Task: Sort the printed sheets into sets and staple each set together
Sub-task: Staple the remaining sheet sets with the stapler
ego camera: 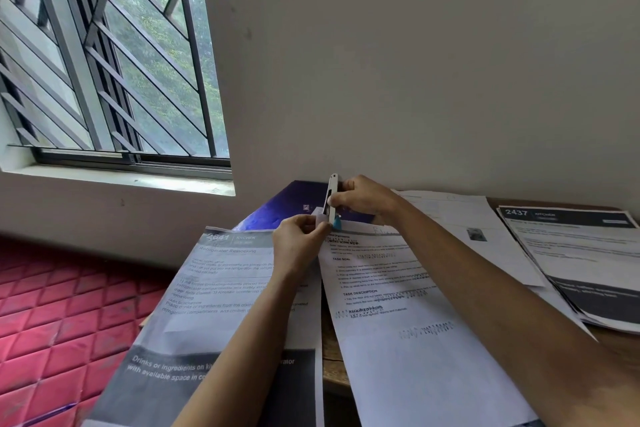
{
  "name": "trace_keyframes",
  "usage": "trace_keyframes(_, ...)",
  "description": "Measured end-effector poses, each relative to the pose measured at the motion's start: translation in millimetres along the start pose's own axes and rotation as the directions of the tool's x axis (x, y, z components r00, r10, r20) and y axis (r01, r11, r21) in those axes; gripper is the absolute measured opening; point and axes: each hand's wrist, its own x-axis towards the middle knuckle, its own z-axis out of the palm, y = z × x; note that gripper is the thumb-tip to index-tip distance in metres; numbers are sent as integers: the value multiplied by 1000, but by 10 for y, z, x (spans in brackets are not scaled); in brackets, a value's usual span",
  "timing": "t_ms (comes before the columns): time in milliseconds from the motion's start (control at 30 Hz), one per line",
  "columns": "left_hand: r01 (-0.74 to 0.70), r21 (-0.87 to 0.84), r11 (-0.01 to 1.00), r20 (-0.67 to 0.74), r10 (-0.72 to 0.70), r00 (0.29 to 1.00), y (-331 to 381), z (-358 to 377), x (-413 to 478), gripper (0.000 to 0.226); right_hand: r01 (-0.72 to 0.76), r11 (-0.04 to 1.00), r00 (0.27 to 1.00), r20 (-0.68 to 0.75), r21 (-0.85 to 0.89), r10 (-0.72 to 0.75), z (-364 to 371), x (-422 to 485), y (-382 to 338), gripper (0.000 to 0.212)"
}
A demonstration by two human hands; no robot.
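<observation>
at far left i see a barred window [104, 55] with blurred green beyond it, and below it a red quilted mattress [65, 322] cut off by the frame edge. next comes a printed sheet headed "refrigerator restocking" [221, 288], hanging off the near edge of the wooden surface [334, 357]; its number is smeared and my left forearm hides part of the text. my left hand [298, 243] is closed in a pinch on something small and pale at the top corner of the middle sheets; i cannot tell whether it is paper or part of the tool. just above it my right hand [363, 198] is wrapped around a white stapler [330, 198], which stands nearly upright with its top end swung up; a small teal piece shows at its base, touching the corner of the sheet headed "task goal" [398, 322]. that sheet's lines are doubled and smudged, mostly unreadable. behind the hands lies a dark purple folder [287, 204], partly covered. my right arm crosses over a further white sheet [485, 236] bearing a tiny photo i cannot make out. at far right sits a stack marked "2437 kitchen" [571, 253], its lower part cut by the frame.
</observation>
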Motion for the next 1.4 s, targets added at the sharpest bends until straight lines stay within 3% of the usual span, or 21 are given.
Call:
trace_keyframes(167, 134, -137, 982, 78, -124, 989, -52, 0, 47, 12, -42, 996, 997, 72, 81, 36, 14, 58, 45, 22)
trace_keyframes(433, -75, 74, 994, -16, 76, 997, -42, 32, 21, 16, -45, 998, 992, 124, 54, 38, 33, 29, 13, 17)
trace_keyframes(733, -117, 134, 984, -42, 124, 991, -45, 41, 33, 17, -18, 998, 990, 143, 68, 8, 34, 32, 27, 20)
trace_keyframes(867, -121, 114, 986, -26, 125, 992, -51, 39, 35, 16, -40, 992, 987, 158, 117, 21, 15, 50, 56, 30)
trace_keyframes(1033, -127, 80, 989, 20, 126, 992, -59, 30, 42, 7, -76, 986, 985, 164, 150, 51, 1, 46, 41, 27)
trace_keyframes(1400, -179, 134, 975, -35, 185, 982, -11, 40, 12, 8, -122, 978, 980, 176, 167, 92, 18, 52, 27, 30)
